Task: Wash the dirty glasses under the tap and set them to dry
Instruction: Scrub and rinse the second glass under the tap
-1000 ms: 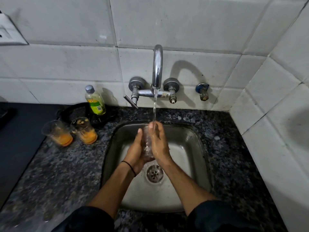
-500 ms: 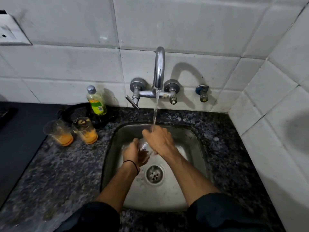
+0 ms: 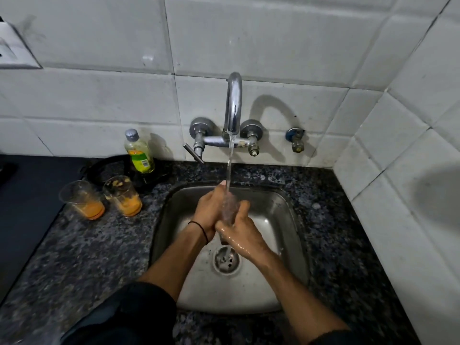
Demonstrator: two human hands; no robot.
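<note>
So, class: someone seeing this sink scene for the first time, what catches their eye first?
Both hands, left hand and right hand, grip a clear glass over the steel sink, under water running from the tap. Next, the two dirty glasses with orange residue on the granite counter left of the sink, near a soap bottle.

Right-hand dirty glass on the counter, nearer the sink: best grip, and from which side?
Wrap the fingers around the mid-wall of the nearer dirty glass, coming from its sink side. It stands upright with orange residue at the bottom; the other glass stands close on its left, and the bottle behind.
</note>
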